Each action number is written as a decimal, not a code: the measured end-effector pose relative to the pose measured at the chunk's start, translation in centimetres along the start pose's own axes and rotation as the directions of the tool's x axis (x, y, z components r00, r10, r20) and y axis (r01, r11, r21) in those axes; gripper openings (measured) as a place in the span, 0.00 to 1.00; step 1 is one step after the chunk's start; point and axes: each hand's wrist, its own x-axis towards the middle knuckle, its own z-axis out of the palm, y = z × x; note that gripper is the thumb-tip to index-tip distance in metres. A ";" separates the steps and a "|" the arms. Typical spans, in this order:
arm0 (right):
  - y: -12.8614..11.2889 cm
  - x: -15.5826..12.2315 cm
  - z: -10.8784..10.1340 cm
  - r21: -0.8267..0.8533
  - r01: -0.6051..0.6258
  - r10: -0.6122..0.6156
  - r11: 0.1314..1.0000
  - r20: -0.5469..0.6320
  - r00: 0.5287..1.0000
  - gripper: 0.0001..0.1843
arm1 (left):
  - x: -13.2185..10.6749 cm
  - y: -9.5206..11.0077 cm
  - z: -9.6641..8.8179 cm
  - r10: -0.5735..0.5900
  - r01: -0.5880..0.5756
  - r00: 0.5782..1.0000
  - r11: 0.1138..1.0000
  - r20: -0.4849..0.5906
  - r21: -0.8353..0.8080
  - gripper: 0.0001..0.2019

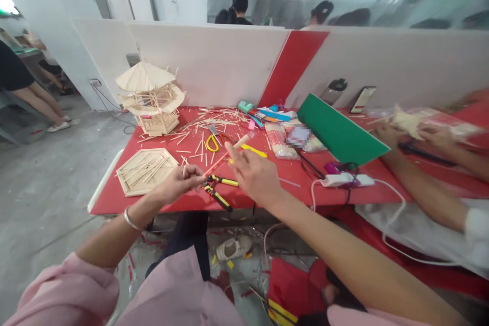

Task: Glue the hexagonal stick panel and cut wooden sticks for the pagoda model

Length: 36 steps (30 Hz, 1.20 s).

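My left hand [179,181] is closed in a pinch on the lower end of a thin wooden stick [217,163] that slants up to the right over the red table [114,204]. My right hand [252,173] reaches forward, its fingertips closed on the same stick near its middle. Yellow-and-black pliers [219,189] lie on the table just below both hands. A flat hexagonal panel of sticks [145,170] lies left of my left hand. A wooden stick pagoda model [151,99] stands at the table's far left corner.
Loose sticks and yellow scissors [212,142] litter the table's middle. A green board [340,135], a white power strip [344,179] with cables and packets lie to the right. A co-worker's hands [420,137] hold a plastic bag at far right. White and red partitions back the table.
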 end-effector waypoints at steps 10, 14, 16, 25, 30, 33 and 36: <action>-3.0 -4.0 -1.2 0.009 0.340 -0.339 0.941 -0.047 0.940 0.21 | -2.8 -1.1 8.0 -0.011 0.001 1.000 0.899 -0.021 -0.438 0.27; -2.5 -5.0 -1.7 0.067 0.440 -0.439 0.895 -0.036 0.898 0.21 | -3.0 -1.4 8.4 -0.037 0.034 0.999 0.912 0.002 -0.409 0.27; -1.5 -5.2 -2.5 0.048 0.396 -0.396 0.917 0.001 0.918 0.23 | -3.2 -1.9 8.3 -0.056 0.048 0.998 0.910 -0.008 -0.412 0.26; 0.8 -3.6 -5.7 0.007 0.095 -0.095 0.995 0.013 0.995 0.21 | -3.6 -2.0 8.3 -0.080 0.155 0.979 0.895 0.190 -0.418 0.26; 1.3 -3.8 -3.5 0.158 0.326 -0.341 0.932 0.082 0.936 0.20 | -4.7 -2.8 6.7 -0.123 0.179 0.968 0.950 0.219 -0.255 0.24; 4.2 -4.2 -2.3 0.136 0.333 -0.349 0.933 0.111 0.931 0.22 | -8.3 -5.4 3.1 -0.209 0.228 0.939 0.973 0.273 -0.041 0.21; 8.5 -4.6 -1.9 -0.035 0.263 -0.262 0.964 0.024 0.965 0.25 | -13.6 -9.0 -0.9 -0.334 0.263 0.900 0.929 0.281 0.260 0.14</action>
